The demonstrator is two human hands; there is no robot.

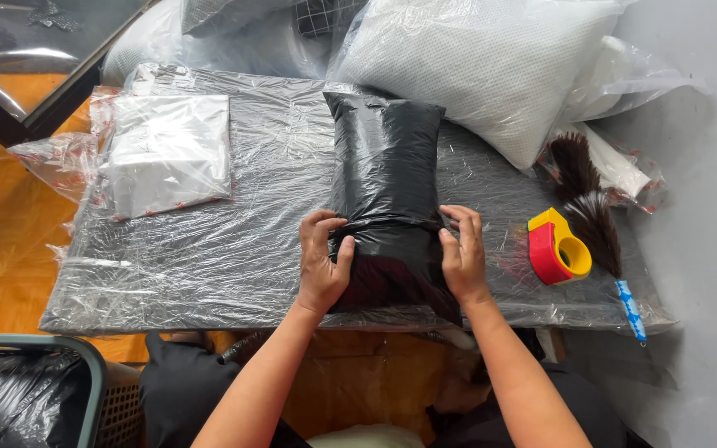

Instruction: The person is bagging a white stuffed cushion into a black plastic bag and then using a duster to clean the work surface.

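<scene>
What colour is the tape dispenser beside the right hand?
The tape dispenser is red and yellow, seen in the head view.

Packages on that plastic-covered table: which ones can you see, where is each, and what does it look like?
Black package: table centre, oblong shiny plastic, both hands folding its near end.
Clear bag: table's left, flat, square, white contents.
Clear pillow bag: far right, bulky, white.
Black bag: bottom left, in a basket.
</scene>
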